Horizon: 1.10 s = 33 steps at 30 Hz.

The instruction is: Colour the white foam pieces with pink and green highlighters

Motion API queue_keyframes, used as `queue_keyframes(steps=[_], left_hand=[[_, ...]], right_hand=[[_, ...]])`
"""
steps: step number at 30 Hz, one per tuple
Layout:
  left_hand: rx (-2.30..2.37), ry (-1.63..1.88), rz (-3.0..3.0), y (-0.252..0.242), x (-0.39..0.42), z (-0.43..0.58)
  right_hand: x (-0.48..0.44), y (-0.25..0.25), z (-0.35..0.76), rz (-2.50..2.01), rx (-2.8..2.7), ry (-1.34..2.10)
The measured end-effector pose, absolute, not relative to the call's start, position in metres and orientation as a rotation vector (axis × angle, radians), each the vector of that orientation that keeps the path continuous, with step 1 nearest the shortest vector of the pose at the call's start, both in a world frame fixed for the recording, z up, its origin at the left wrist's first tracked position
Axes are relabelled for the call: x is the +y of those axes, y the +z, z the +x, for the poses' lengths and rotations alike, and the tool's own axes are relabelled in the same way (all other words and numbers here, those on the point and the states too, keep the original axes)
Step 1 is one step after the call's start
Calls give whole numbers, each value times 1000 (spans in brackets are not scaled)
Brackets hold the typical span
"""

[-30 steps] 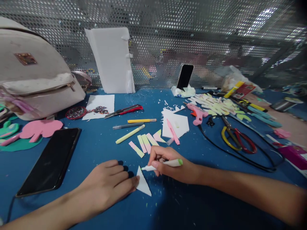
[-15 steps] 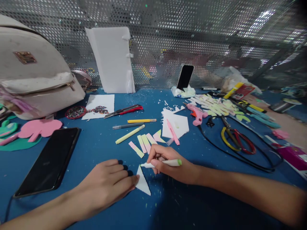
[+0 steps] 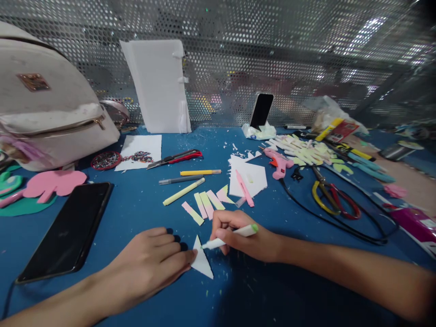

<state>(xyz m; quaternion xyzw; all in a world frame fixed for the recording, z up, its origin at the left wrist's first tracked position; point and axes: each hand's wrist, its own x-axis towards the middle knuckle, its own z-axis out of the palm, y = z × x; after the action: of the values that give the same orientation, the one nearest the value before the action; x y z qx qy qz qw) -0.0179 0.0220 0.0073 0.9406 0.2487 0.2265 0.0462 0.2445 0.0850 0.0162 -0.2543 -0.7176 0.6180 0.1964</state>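
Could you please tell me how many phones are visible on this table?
2: a flat-lying phone to the left of the left hand, and a propped-up phone in front of the perforated panel. More could be hidden.

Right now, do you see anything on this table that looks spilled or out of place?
Possibly. Tiny dark bits lie loose on a white sheet beside the red-rimmed dish, as if spilled, though perhaps on purpose. White scraps lie scattered beyond the jagged-edged paper, like cutting waste.
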Motion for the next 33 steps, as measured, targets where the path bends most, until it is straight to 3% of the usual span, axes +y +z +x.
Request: queue_keyframes(steps=[33], left_hand=[[769,677,2866,4,22,-19]], right_hand=[[86,14,246,-704,-2068,1667]])
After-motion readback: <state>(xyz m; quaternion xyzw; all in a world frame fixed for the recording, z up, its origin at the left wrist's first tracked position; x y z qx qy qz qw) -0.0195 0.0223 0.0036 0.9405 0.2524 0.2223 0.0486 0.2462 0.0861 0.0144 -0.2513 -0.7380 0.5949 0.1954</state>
